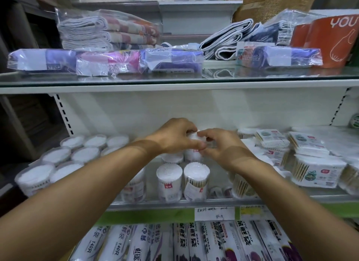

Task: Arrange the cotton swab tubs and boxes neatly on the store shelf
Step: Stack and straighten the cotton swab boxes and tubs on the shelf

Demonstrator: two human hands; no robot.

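Observation:
On the middle shelf (320, 197), my left hand (174, 135) and my right hand (219, 144) both grip one round cotton swab tub (193, 136), held above other tubs at the back. Two upright round tubs (169, 181) (196, 180) stand at the front centre below my hands. A block of wrapped round tubs (64, 159) fills the left of the shelf. Rectangular swab boxes (318, 169) are stacked on the right, some tilted.
The glass shelf above (174, 80) carries bagged towels (108, 29) and flat plastic packs. Rolls of plastic wrap (194, 241) lie on the shelf below. A price tag (214, 213) is on the green shelf edge. An orange pack (330, 35) stands top right.

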